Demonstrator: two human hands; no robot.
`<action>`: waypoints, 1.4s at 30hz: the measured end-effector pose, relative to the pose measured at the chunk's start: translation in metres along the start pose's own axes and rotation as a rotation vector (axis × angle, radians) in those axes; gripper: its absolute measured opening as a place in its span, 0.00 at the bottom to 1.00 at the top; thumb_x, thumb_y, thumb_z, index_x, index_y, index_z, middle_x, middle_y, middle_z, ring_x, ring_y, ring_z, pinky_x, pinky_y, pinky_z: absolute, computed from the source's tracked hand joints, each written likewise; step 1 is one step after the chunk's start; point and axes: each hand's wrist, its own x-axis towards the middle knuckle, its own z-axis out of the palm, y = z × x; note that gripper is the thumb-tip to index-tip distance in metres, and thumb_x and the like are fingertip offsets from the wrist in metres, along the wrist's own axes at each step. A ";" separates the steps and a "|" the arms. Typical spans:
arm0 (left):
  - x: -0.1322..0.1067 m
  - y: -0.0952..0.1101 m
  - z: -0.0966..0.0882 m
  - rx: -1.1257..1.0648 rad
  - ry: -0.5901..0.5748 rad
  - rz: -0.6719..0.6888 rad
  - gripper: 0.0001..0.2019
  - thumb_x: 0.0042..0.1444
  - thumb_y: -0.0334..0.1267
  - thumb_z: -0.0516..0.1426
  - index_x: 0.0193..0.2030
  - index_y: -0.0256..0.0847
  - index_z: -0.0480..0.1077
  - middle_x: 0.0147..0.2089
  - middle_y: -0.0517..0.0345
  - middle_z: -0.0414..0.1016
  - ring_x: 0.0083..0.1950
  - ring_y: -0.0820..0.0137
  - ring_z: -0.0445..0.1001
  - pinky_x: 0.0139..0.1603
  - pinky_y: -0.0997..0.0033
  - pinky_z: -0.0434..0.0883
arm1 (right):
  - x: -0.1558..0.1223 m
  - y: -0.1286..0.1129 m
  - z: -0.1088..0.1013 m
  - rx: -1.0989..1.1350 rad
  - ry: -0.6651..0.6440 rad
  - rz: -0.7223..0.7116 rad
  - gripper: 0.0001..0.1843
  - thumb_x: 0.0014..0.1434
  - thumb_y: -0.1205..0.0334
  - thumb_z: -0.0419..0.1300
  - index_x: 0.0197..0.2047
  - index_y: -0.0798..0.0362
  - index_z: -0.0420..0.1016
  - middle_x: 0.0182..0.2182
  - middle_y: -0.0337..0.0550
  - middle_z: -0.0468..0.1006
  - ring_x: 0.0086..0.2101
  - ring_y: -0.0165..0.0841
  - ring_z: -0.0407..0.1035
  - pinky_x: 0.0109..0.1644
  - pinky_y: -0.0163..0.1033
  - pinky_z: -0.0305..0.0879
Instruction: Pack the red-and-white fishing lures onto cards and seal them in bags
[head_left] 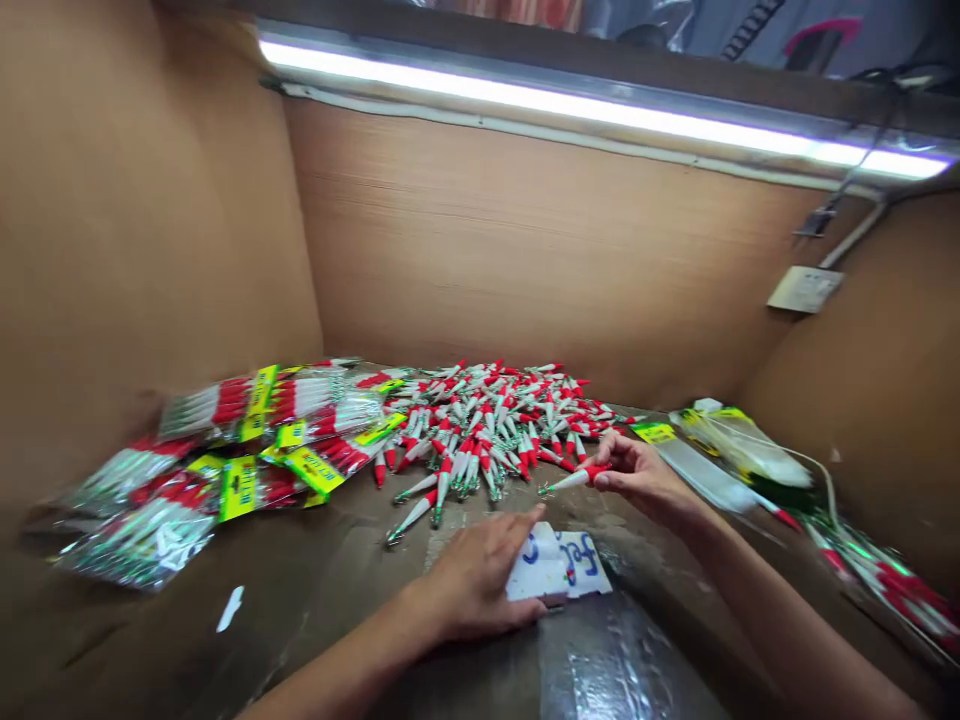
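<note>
The step in hand appears to be handling a single piece: the right hand [637, 478] pinches a red-and-white lure [571, 480] between thumb and fingers by its red end, the hooked tip pointing away toward the person's left. The left hand [480, 570] is loosely spread, thumb apart from the fingers, at the near side of a white card with blue writing [585, 565]; whether it presses on the card I cannot tell. Beyond both hands lies the loose lure pile [487, 425]; well to the left of the left hand are filled packets [300, 400], and just right of the right hand lie clear sleeves [709, 475]. The next move, I judge, calls for a light, steady pinch, with the left fingertips kept clear of the hooks.
</note>
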 end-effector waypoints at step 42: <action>0.021 0.009 -0.021 0.111 0.266 0.050 0.48 0.53 0.32 0.66 0.75 0.51 0.44 0.72 0.49 0.60 0.70 0.52 0.62 0.70 0.44 0.62 | -0.069 -0.006 -0.001 -1.087 0.115 -0.345 0.13 0.69 0.55 0.57 0.44 0.49 0.82 0.35 0.46 0.82 0.36 0.36 0.73 0.39 0.39 0.63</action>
